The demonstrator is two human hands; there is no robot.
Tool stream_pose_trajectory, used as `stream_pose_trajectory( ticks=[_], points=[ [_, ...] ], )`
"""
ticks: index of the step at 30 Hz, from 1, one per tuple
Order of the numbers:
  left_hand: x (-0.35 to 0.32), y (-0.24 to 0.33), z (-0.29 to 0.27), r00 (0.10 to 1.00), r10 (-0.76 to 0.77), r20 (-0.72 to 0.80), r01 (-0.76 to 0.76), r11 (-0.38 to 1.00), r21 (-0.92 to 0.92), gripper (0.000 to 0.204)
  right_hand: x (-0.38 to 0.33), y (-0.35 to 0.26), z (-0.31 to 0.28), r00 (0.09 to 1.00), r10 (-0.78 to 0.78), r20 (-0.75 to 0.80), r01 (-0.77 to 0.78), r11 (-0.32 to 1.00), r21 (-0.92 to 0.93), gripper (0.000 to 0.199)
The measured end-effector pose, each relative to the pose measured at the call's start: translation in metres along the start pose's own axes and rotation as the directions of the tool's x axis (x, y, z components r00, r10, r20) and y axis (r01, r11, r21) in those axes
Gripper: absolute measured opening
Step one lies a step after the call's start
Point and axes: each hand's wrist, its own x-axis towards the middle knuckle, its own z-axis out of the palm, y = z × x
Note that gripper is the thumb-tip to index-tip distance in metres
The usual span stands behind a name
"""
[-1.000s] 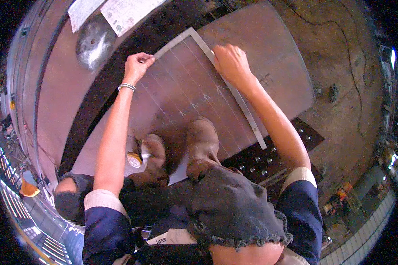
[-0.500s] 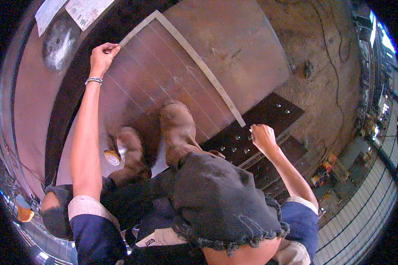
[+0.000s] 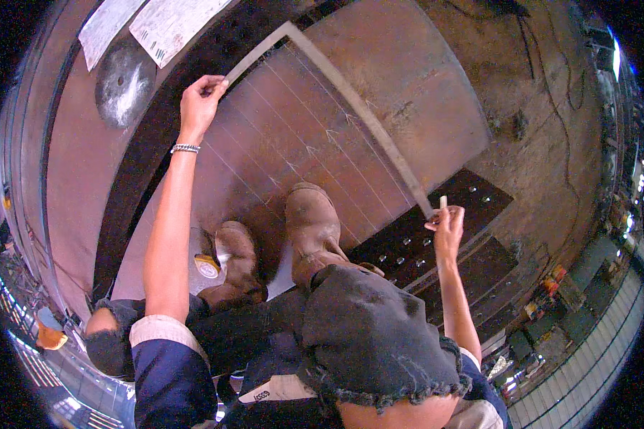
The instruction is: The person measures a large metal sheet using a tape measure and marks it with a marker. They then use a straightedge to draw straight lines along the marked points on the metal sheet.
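Note:
My left hand [image 3: 199, 107] pinches the short arm of a flat metal L-shaped square [image 3: 368, 116] between thumb and fingers. The square lies over a rust-brown steel plate [image 3: 415, 79], its corner pointing away from me. Several thin pale parallel lines with arrow-like marks run across the plate inside the square. At the near end of the long arm, my right hand [image 3: 448, 229] is closed on a short white chalk stick [image 3: 443, 202] that points up. Fingers of that hand appear to touch the square's end; the exact contact is hard to make out.
My brown boots [image 3: 313, 214] stand on the plate, with a yellow round-faced object [image 3: 207, 267] beside the left one. A dark plate with holes [image 3: 472, 207] lies at right. Upper left are paper sheets [image 3: 172, 28] and a grey disc [image 3: 125, 82]. A cable [image 3: 562, 107] crosses the floor.
The view has shifted, and the square has slid rightward over the plate with my left hand. My right hand has come from just beside its end to meet it, the chalk now turned upward.

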Motion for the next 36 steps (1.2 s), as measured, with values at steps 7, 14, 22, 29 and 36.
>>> stream_pose_trajectory(
  ticks=[7, 14, 22, 29, 36],
  points=[
    [0.02, 0.025, 0.019, 0.998, 0.033, 0.05, -0.032, 0.999, -0.025, 0.031, 0.033, -0.013, -0.008, 0.992, -0.096, -0.08, 0.087, 0.99, -0.114, 0.013],
    [0.017, 0.01, 0.024, 0.995, 0.006, 0.103, -0.001, 0.999, -0.043, 0.031, 0.035, 0.01, 0.0, 0.998, -0.049, -0.045, 0.042, 0.989, -0.145, 0.01],
    [0.021, 0.004, 0.015, 0.984, -0.011, 0.178, 0.019, 0.999, -0.046, 0.031, 0.029, 0.013, 0.001, 0.998, -0.052, -0.036, 0.046, 0.989, -0.144, 0.009],
    [0.015, 0.008, 0.008, 0.975, -0.106, 0.193, 0.115, 0.993, -0.036, 0.032, 0.023, 0.014, 0.003, 0.996, -0.079, -0.036, 0.069, 0.97, -0.233, 0.01],
    [0.017, 0.022, 0.004, 0.954, -0.171, 0.245, 0.168, 0.985, 0.034, 0.037, 0.022, 0.011, 0.004, 0.996, -0.07, -0.052, 0.057, 0.973, -0.226, 0.01]
  ],
)
